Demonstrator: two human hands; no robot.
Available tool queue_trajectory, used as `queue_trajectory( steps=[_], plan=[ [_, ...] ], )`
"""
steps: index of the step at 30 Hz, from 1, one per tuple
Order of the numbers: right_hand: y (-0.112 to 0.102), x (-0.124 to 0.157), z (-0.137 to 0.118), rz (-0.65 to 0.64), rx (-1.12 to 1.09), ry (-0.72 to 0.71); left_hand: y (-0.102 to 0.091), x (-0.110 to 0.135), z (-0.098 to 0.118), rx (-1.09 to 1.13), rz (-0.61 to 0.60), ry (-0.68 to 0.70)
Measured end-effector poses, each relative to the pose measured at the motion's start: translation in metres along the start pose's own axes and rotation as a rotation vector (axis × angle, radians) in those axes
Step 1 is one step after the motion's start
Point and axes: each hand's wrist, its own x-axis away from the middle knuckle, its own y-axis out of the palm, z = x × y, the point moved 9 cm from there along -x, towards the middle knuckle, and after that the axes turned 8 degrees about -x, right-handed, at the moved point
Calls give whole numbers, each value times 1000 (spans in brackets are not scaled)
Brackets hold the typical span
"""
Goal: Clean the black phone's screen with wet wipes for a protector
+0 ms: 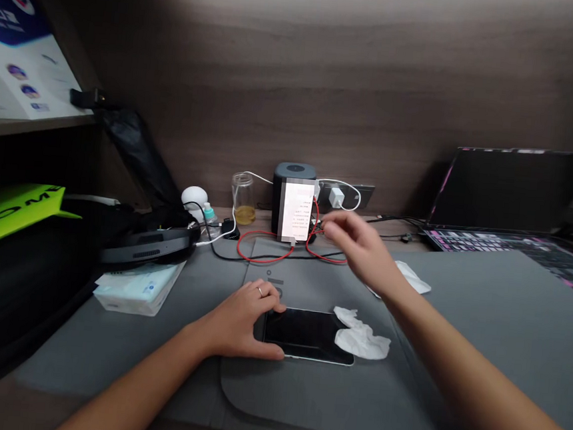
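Phone (309, 335): lay near front edge of mat (330, 403); left hand (243, 315), fingers spread, clasped it, apparently for steadiness. Right hand (359, 245): fingers bunched, contents unclear.

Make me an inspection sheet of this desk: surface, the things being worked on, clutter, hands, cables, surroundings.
Surface: grey mat under the work.
Job's things: dark-screened device lying flat; crumpled white tissue over its right end.
Clutter: tissue pack at left; glass jar with yellowish liquid at the bottom.
Hands: left hand holds the device's left end, thumb and finger at opposite edges; right hand raised near the lit screen, grasp unclear.
Cables: red cable looped; black cable and white cable nearby.
Surroundings: open laptop at right, screen dark; wood-grain wall behind.
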Motion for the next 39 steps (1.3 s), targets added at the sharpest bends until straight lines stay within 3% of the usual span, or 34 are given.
queue_trajectory(
  steps=[2, 6, 10, 15, 18, 22, 25, 31, 39],
  plan=[
    [14, 35, -10, -278, 117, -5, 0, 0, 0, -4, 0, 4],
    [19, 84, 14, -656, 214, 59, 0, -1, 0, -19, -11, 19],
    [1, 87, 32, -671, 123, 125, 0, -1, 0, -24, -26, 21],
    [10, 107, 28, -862, 61, 170, 0, 0, 0, -50, -33, 16],
    [11, 112, 31, -864, 84, 164, -1, 0, 0, -41, -26, 27],
    [13, 104, 34, -759, 112, 96, 1, 0, -2, -38, -26, 33],
    [25, 103, 24, -696, 108, 6, 1, 0, -2, -41, -22, 31],
    [67, 119, -3, -716, 185, -173, 3, 0, -2, -36, -21, 35],
    [79, 131, -10, -756, 266, -290, 2, 0, -1, -37, -15, 42]
  ],
)
